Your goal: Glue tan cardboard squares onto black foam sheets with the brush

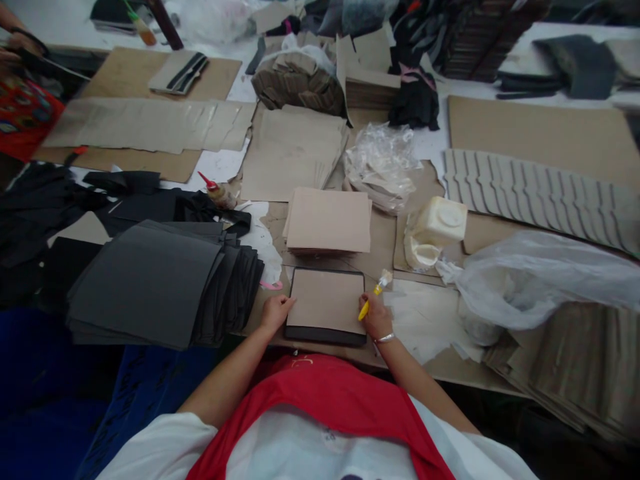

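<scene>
A smooth tan sheet (327,300) lies flat on a slightly larger dark panel (325,335) at the near edge of the worktop (55,27), a broad black strip of the panel showing along the near side. The left hand (277,313) rests at the left edge, knuckles up, its fingers curled together – whether they pinch the sheet or merely press there, I cannot tell. The right hand (376,317) stands at the opposite edge, folded around a yellow brush (379,289) whose pale, caked bristles point to the far right; a silvery bracelet (385,339) circles that wrist. Both forearms slant inward from either side of a red apron (340,393), elbows bent outward.

Just beyond the panel sits a squared stack of tan sheets (329,220). To the left spreads a fanned pile of matte dark grey sheets (145,280), with a red-tipped bottle (220,190) farther back. To the right are a smeared, boxy cream plastic container (443,223) and a crumpled translucent bag (545,280) – behind these, a row of overlapping, dark-edged pale strips (535,193) runs toward the right.
</scene>
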`<state>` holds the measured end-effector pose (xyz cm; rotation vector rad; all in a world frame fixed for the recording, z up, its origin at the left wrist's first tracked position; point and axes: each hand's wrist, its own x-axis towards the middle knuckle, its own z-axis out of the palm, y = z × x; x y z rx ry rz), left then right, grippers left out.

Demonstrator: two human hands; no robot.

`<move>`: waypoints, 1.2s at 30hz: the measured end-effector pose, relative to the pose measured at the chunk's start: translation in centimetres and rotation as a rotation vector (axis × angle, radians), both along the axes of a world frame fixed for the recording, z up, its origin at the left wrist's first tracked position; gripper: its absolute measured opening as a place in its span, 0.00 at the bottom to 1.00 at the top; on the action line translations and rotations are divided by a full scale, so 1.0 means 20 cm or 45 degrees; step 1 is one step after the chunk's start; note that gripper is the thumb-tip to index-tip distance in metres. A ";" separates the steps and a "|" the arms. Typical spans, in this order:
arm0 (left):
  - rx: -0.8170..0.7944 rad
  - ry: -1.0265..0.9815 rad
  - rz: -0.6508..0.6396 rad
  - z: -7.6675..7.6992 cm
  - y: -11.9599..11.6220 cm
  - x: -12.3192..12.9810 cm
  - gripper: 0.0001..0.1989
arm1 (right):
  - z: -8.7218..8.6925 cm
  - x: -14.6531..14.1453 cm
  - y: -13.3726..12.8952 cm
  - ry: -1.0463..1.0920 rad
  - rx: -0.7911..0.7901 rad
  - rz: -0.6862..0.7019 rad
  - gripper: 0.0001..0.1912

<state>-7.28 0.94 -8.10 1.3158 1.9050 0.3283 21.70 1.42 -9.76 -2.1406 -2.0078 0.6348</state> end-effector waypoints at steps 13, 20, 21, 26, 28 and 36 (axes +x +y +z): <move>-0.047 0.104 -0.152 -0.03 0.02 0.01 0.21 | -0.02 0.02 0.01 -0.022 -0.092 -0.002 0.13; -0.085 0.144 -0.165 -0.01 0.04 0.02 0.21 | 0.02 0.01 0.03 -0.101 -0.176 0.042 0.14; -0.076 0.159 -0.189 0.00 0.04 0.02 0.20 | 0.02 0.01 0.03 -0.104 -0.176 0.046 0.14; -0.099 0.257 -0.266 0.04 0.05 0.02 0.19 | 0.00 0.00 0.04 -0.093 -0.136 0.057 0.14; -0.114 0.292 -0.278 0.05 0.07 0.01 0.19 | -0.01 0.00 0.04 -0.102 -0.128 0.069 0.14; -0.176 0.357 -0.481 0.08 0.13 -0.03 0.18 | 0.04 -0.03 0.04 -0.218 -0.212 0.138 0.14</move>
